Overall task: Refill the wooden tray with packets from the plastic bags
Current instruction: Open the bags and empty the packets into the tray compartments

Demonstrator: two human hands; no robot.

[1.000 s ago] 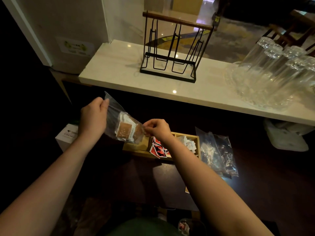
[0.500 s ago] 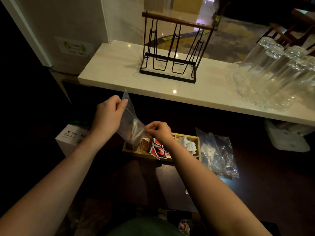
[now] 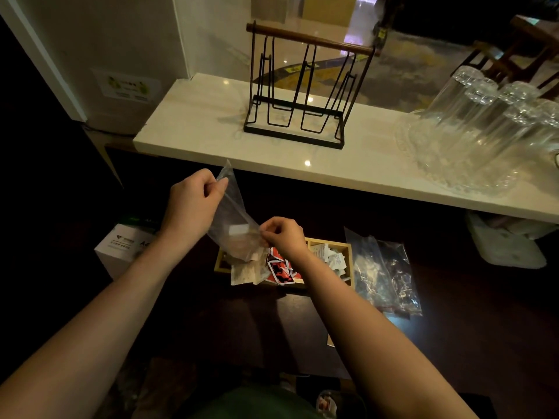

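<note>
1. Two hands worked one clear plastic bag above the wooden tray, bag tilted with its upper corner high and its lower end over the tray's left compartment.
2. Far left: white box sat on the dark lower surface, beside the left forearm.
3. Left hand pinched the bag's upper corner between thumb and fingers.
4. Pale packets lay heaped in the left compartment, some spilling over the near edge; a few seen inside the bag's lower end, count unclear.
5. Right hand pinched the bag's lower edge, fingers curled, directly above the tray.
6. Red packets filled the middle compartment, white packets the right one.
7. Further right: two more plastic bags lay flat just beside the tray.
8. Upper counter: wire rack mid, upturned glasses far right.
</note>
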